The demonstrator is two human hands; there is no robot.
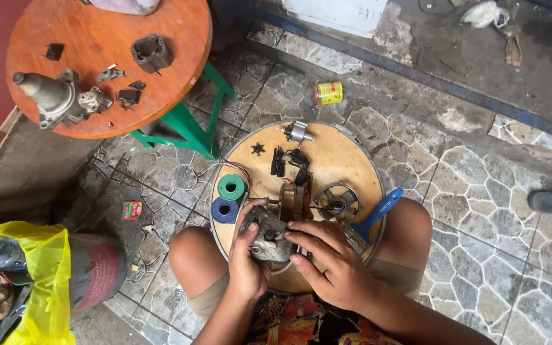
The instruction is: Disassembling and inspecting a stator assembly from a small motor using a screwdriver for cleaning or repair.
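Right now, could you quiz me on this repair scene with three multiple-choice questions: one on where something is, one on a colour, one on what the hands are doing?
1. Where does the small yellow can stand?
A. on the stone floor beyond the round board
B. on the orange stool
C. on the round board

2. What colours are the two spools beside the left hand?
A. red and white
B. green and blue
C. both black

3. What are the hands doing?
A. resting on the knees
B. both gripping one grey metal part
C. each lifting a spool

Answers: 1 A, the can sits on the floor past the round board. 2 B, the green spool lies above the blue spool. 3 B, the left hand and right hand both hold the grey metal part over the board.
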